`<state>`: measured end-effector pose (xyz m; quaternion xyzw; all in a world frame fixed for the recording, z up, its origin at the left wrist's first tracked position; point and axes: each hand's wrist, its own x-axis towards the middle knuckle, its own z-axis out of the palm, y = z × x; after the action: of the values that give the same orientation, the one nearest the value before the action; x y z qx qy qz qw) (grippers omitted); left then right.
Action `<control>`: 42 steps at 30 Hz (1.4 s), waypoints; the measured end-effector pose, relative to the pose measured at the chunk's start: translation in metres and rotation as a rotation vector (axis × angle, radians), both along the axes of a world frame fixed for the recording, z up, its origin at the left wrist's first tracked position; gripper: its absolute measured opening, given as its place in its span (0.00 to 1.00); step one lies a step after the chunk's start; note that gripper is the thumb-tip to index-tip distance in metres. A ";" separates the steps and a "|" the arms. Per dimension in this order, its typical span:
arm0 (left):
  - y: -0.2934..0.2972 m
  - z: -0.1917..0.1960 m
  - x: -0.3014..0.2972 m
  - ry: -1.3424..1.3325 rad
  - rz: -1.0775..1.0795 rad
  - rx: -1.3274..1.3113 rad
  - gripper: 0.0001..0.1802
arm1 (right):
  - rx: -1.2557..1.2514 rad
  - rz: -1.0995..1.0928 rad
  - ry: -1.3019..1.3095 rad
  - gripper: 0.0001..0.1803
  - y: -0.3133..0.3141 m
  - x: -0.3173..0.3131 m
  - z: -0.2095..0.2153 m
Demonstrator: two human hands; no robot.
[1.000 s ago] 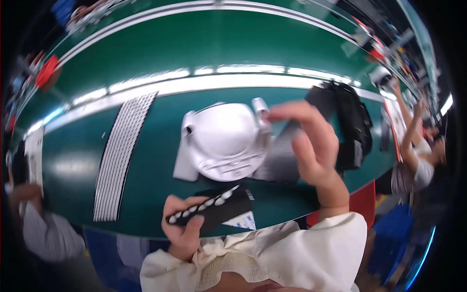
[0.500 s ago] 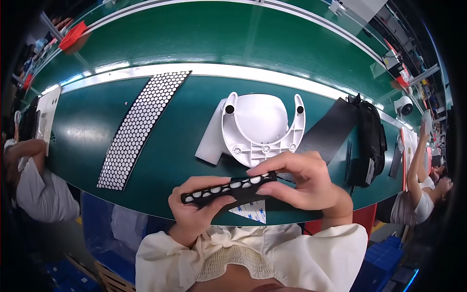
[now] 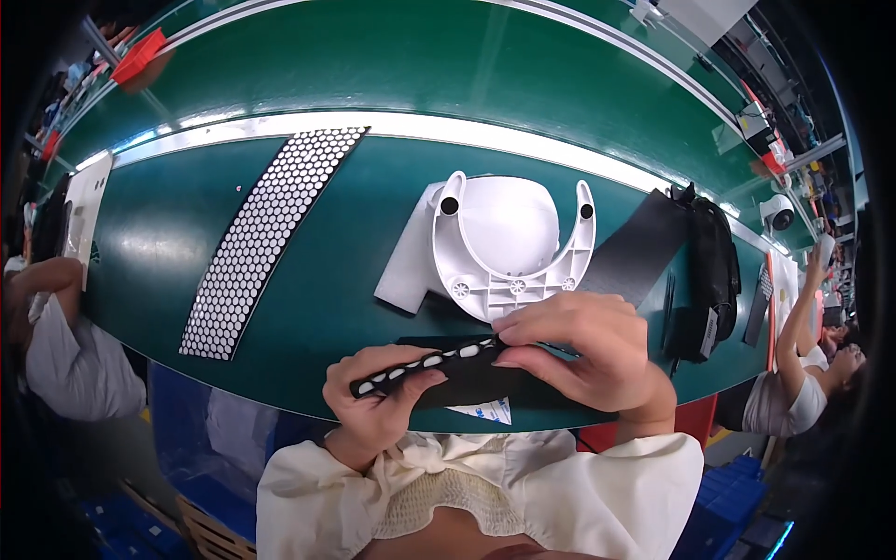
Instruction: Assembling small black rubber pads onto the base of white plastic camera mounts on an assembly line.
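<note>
A black strip (image 3: 411, 371) with a row of white dots along its upper face spans my two hands near the table's front edge. My left hand (image 3: 369, 397) grips its left end, thumb in front and fingers behind. At the other end, my right hand (image 3: 593, 350) pinches the strip between thumb and fingertips. Below and behind it shows more flat black material (image 3: 467, 385); whether it is one piece with the strip, I cannot tell. Just beyond my right hand lies a white curved plastic part (image 3: 504, 289) with two upright arms and black round pads.
At left lies a long black sheet covered in white dots (image 3: 266, 243). A light grey pad (image 3: 408, 261) sits by the white part. On the right are a dark grey sheet (image 3: 635, 247) and a black bag (image 3: 714, 275). A printed white paper (image 3: 490, 411) pokes out in front. Other people sit at both sides.
My right hand has tilted and shifted slightly right along the strip. The strip's dotted face shows narrower, and more black material shows behind it. The printed paper is more covered.
</note>
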<state>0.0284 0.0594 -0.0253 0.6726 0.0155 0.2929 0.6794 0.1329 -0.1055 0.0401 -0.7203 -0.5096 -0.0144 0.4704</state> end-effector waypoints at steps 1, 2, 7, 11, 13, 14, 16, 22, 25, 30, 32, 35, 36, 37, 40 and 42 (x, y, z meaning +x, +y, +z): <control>0.000 -0.001 0.001 0.004 -0.001 -0.006 0.10 | -0.044 -0.059 0.028 0.15 0.001 -0.003 0.002; 0.000 -0.001 0.002 0.016 -0.007 -0.001 0.10 | -0.088 -0.118 0.055 0.15 0.002 -0.004 0.003; 0.001 0.002 0.000 0.110 -0.058 -0.010 0.10 | -0.115 -0.079 -0.027 0.12 0.000 -0.002 0.000; 0.002 0.008 0.000 0.225 -0.111 -0.071 0.10 | -0.034 0.006 -0.047 0.10 0.003 0.004 -0.002; 0.003 0.006 0.004 0.332 -0.246 -0.083 0.10 | 0.084 0.047 0.134 0.09 0.000 0.008 -0.002; 0.004 0.009 0.008 0.431 -0.411 -0.040 0.11 | 0.149 0.019 0.319 0.07 -0.001 0.009 -0.002; 0.002 -0.006 0.013 0.282 -0.606 -0.165 0.13 | 0.136 -0.086 0.470 0.04 0.009 0.018 0.001; 0.014 -0.012 0.016 0.115 -0.671 -0.281 0.12 | -0.136 -0.197 0.215 0.06 0.038 0.017 -0.002; 0.012 -0.015 0.015 0.043 -0.741 -0.331 0.11 | -0.239 -0.167 0.166 0.07 0.039 0.016 -0.005; 0.013 -0.017 0.016 0.018 -0.764 -0.349 0.11 | -0.290 -0.164 0.131 0.07 0.037 0.019 -0.005; 0.013 -0.018 0.016 0.001 -0.765 -0.334 0.11 | -0.312 -0.168 0.127 0.07 0.038 0.018 -0.005; 0.014 -0.016 0.016 0.011 -0.763 -0.334 0.11 | -0.257 -0.199 0.151 0.06 0.039 0.017 -0.008; 0.014 -0.016 0.016 0.009 -0.763 -0.334 0.11 | -0.268 -0.191 0.112 0.06 0.038 0.019 -0.008; 0.015 -0.017 0.017 0.011 -0.766 -0.332 0.11 | -0.278 -0.184 0.073 0.06 0.038 0.020 -0.009; 0.015 -0.016 0.016 0.015 -0.765 -0.334 0.10 | -0.302 -0.199 0.115 0.05 0.038 0.017 -0.006; 0.015 -0.016 0.016 0.019 -0.759 -0.339 0.10 | -0.304 -0.196 0.096 0.05 0.038 0.018 -0.006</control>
<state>0.0448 0.0743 -0.0416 0.5117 -0.1792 0.0086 0.8402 0.1511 -0.0678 0.0345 -0.8291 -0.4103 0.0516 0.3763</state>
